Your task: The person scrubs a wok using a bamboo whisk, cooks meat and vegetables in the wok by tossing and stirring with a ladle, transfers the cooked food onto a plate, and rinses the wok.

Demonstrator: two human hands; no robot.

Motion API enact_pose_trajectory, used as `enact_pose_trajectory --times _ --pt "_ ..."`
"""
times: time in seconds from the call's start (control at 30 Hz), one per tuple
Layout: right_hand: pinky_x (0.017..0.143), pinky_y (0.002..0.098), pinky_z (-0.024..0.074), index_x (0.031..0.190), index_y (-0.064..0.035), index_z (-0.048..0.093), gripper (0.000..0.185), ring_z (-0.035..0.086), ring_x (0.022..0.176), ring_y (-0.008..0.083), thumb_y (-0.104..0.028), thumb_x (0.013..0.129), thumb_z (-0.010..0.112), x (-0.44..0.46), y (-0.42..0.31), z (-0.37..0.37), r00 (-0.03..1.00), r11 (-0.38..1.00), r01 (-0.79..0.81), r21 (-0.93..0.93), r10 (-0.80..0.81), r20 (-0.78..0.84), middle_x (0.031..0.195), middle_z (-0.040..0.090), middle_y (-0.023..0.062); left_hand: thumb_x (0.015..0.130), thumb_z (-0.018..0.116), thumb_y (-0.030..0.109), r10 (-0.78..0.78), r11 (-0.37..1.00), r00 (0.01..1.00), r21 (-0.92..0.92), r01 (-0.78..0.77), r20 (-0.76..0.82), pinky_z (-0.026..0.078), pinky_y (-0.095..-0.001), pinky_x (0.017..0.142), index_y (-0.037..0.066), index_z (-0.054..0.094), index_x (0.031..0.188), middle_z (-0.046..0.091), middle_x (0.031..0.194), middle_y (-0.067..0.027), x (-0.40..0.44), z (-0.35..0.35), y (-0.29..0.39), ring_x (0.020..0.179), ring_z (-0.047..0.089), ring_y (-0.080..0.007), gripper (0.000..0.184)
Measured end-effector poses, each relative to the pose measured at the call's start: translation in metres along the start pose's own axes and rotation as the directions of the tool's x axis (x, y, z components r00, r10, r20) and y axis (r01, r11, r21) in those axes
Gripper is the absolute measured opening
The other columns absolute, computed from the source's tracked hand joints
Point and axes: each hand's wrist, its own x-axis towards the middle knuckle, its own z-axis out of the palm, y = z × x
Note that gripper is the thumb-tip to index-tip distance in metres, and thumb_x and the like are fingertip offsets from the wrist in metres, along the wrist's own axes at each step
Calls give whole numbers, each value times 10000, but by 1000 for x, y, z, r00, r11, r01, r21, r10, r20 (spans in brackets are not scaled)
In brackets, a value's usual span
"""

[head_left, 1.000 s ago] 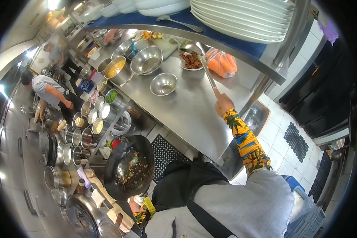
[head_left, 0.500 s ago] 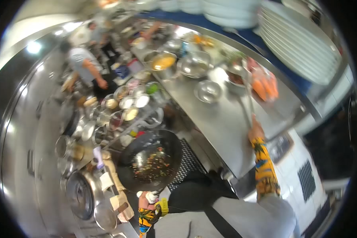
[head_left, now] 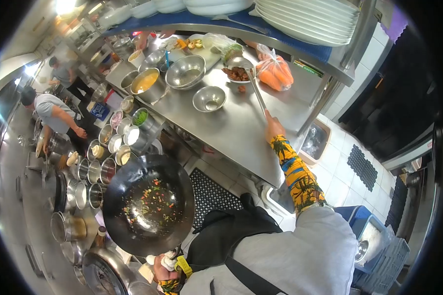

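wok [head_left: 150, 209] at 8 o'clock, ladle [head_left: 257, 93] reaching to 12

reading the view as a dial. the left hand [head_left: 163, 269], at 7 o'clock, is gripping the wok by its handle end through a bunched white cloth [head_left: 169, 261]; the cloth is covering most of the handle, and the lower fingers are hard to make out. the wok is showing its dark inside, small red and green bits scattering over the bottom. whatever lies beneath it is staying out of sight.

the right hand [head_left: 274, 127], at 2, is closing around the ladle's handle. the ladle's bowl is lying over the far edge of a white dish [head_left: 240, 81] of brown pieces [head_left: 237, 73] near 12, partly hiding them; cannot tell if it is touching. a small loose piece [head_left: 241, 89] is sitting on the steel counter [head_left: 253, 135] just beside the dish. a bag of carrots [head_left: 274, 74] is resting at 1, its top running under the shelf [head_left: 300, 49]. plates [head_left: 310, 22] at 1 are being cut off by the upper edge.
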Motion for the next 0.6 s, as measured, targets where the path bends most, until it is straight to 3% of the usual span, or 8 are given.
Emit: enact_pose_trajectory --times 0.13,0.2,0.27,0.43,0.5,0.53,0.57,0.6 --pt "883 449 477 1451 -198 337 700 583 1000 399 -55 798 546 14 -7 12 994 990 35 140 -20 -105 1120 577 228 861 517 190 85 994 996 -62 -87 -31 550 -396 699 5 570 861 650 829 -161 12 -14 13 750 658 -296 192" --pt "870 419 487 1441 -170 363 680 602 963 392 -62 802 567 14 -7 15 985 970 68 235 -27 -172 1160 580 244 894 490 236 91 996 995 19 -91 -41 538 -359 501 14 556 878 646 833 -158 13 -3 30 722 655 -287 232" --pt "851 376 499 1433 -143 384 657 626 914 374 -68 812 586 15 -12 15 974 928 114 354 -33 -226 1194 578 261 905 473 256 183 983 982 42 -182 -36 514 -338 438 33 545 884 644 820 -161 15 33 43 708 653 -278 236" --pt "752 363 498 1417 -66 398 589 627 857 312 -54 855 577 -44 -57 -40 938 793 318 520 -184 -294 1120 615 241 885 509 198 195 976 974 72 -204 111 525 -324 475 24 574 922 666 858 -155 72 114 63 706 659 -235 190" --pt "804 336 495 1425 -49 385 576 629 890 216 -64 881 573 -62 -71 -56 981 758 181 627 -186 -58 1150 626 221 875 523 140 181 982 974 27 -186 138 539 -320 537 -3 584 938 662 849 -145 101 154 69 693 658 -237 167" --pt "830 322 494 1429 -40 378 569 630 907 168 -69 894 571 -66 -72 -58 981 743 105 662 -188 56 1165 631 211 875 523 144 325 874 900 272 -403 291 531 -341 504 0 577 917 654 831 -141 115 167 70 699 656 -238 159" --pt "781 340 496 1425 -76 396 566 627 842 212 -69 888 576 -66 -68 -46 953 720 228 655 -304 3 1100 634 213 876 518 141 123 981 965 118 -153 231 518 -350 480 17 569 904 647 814 -133 119 200 83 697 649 -238 137" --pt "733 357 498 1420 -111 414 565 624 777 256 -70 882 581 -61 -60 -26 910 686 352 637 -411 -60 1035 637 215 870 523 146 139 982 959 91 -166 248 502 -348 468 24 567 885 643 805 -127 119 230 87 673 639 -232 131"
